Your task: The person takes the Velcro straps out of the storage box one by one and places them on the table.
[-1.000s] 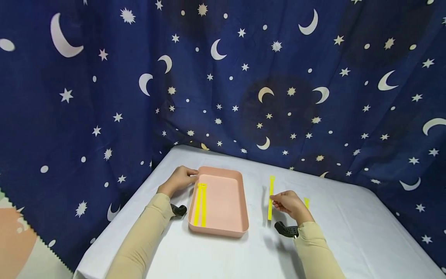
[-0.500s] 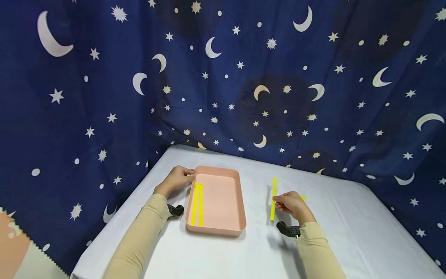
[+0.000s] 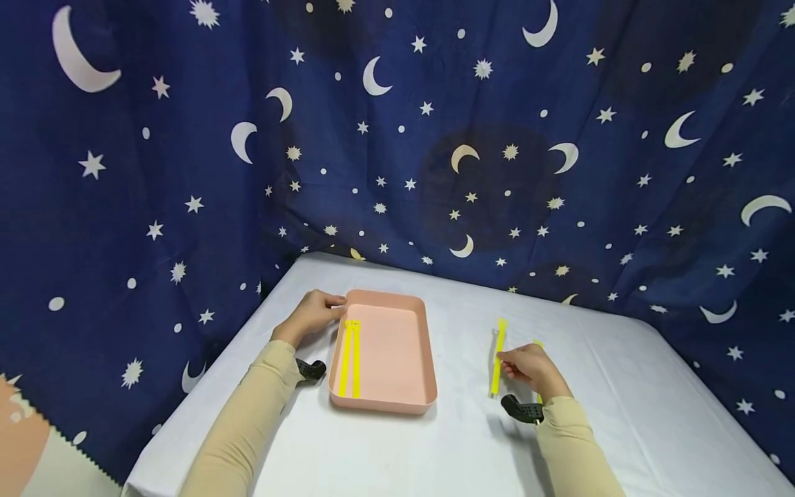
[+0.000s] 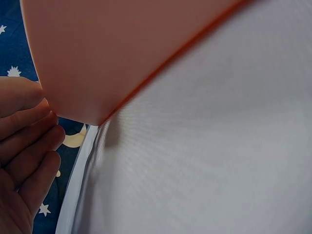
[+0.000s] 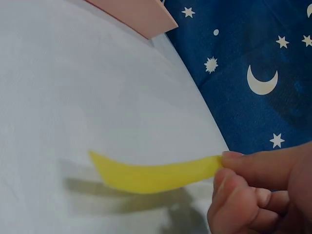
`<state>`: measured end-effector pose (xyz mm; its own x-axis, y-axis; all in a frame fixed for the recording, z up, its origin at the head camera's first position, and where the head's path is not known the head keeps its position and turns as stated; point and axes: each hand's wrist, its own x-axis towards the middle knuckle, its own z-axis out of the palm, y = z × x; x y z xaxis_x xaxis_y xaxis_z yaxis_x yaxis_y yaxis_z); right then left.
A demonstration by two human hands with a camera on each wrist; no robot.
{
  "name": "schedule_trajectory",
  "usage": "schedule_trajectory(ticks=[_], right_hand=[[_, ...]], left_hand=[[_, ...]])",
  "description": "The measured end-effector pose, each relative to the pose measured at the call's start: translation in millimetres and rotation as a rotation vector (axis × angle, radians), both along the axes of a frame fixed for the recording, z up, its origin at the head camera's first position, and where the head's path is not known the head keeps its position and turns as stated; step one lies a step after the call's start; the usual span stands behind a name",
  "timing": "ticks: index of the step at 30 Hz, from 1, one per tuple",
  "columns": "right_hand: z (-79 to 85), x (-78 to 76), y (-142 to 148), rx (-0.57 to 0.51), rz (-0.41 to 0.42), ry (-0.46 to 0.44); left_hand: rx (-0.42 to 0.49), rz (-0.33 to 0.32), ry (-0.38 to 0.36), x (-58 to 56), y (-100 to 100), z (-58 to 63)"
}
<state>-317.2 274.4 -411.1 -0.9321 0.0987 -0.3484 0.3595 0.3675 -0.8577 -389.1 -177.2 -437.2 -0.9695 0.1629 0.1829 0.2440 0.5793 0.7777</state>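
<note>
In the head view, my left hand is at the far left corner of a shallow pink tray, with its thumb and fingertips holding the rim. The left wrist view shows those fingertips against the tray's edge. My right hand pinches a flat yellow strip with a flared far end, just above the white cloth. In the right wrist view this strip bends and casts a shadow. Two similar yellow strips lie side by side along the tray's left wall.
Another yellow strip lies on the white-covered table, partly hidden behind my right hand. A dark blue curtain with moons and stars stands behind and left of the table. Black wrist mounts project below my hands.
My right hand has moved rightward with the yellow strip, farther from the tray. The view has shifted slightly. My left hand keeps its place at the tray's corner.
</note>
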Motion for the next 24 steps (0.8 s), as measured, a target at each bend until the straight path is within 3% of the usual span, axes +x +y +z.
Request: schedule_trajectory(ticks=[24], right_hand=[[-7.8,4.2,23,0.018,-0.033,-0.053]], left_hand=[[0.015,0.003,-0.014,-1.8,-1,-2.5]])
